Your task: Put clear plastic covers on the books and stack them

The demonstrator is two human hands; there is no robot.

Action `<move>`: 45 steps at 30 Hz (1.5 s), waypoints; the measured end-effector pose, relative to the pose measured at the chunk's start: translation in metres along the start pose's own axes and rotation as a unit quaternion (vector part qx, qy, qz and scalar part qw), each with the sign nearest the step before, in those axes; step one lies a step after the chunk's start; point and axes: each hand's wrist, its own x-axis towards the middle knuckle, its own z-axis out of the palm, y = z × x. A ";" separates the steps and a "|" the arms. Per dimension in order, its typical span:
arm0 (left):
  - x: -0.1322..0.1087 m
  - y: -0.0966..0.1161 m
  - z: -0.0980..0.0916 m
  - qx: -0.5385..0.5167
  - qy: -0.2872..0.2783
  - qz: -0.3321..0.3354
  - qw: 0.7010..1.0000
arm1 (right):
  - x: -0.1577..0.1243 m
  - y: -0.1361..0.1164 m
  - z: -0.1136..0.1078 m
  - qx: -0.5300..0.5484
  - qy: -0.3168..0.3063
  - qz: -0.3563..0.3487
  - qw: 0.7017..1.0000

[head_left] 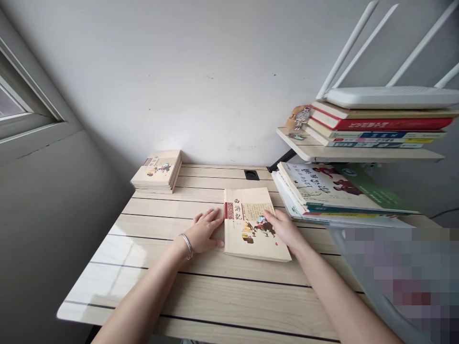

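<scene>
A cream paperback book (251, 239) with Chinese characters and coloured figures on its cover lies closed on the wooden desk, about mid-desk. My right hand (285, 231) grips its right edge, thumb on top of the cover and the other fingers hidden beneath or behind. Against the spine on the left side rests my left hand (206, 231), laid on the desk with fingers stretched out and a silver bangle at the wrist. A neat stack of similar cream books (156, 169) stands at the desk's far left corner.
Larger books (330, 188) are piled on the right of the desk. Above them a raised shelf (358, 154) carries more books, a small figure ornament (299, 119) and a white router (390, 97). A round socket (251, 175) sits near the back edge. Part of the lower right is pixelated.
</scene>
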 end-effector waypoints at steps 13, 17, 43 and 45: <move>0.000 -0.002 0.000 -0.004 -0.005 0.016 1.000 | -0.009 -0.017 0.012 -0.266 0.100 -0.029 0.958; -0.002 -0.003 0.003 -0.008 0.001 0.025 1.000 | -0.011 -0.019 0.017 -0.272 0.123 -0.026 0.954; -0.003 0.003 0.001 -0.008 0.012 0.017 1.000 | -0.005 -0.014 0.003 -0.386 0.124 -0.111 0.907; -0.003 0.004 0.000 -0.005 0.010 0.013 1.000 | -0.003 -0.015 -0.003 -0.303 0.096 -0.092 0.943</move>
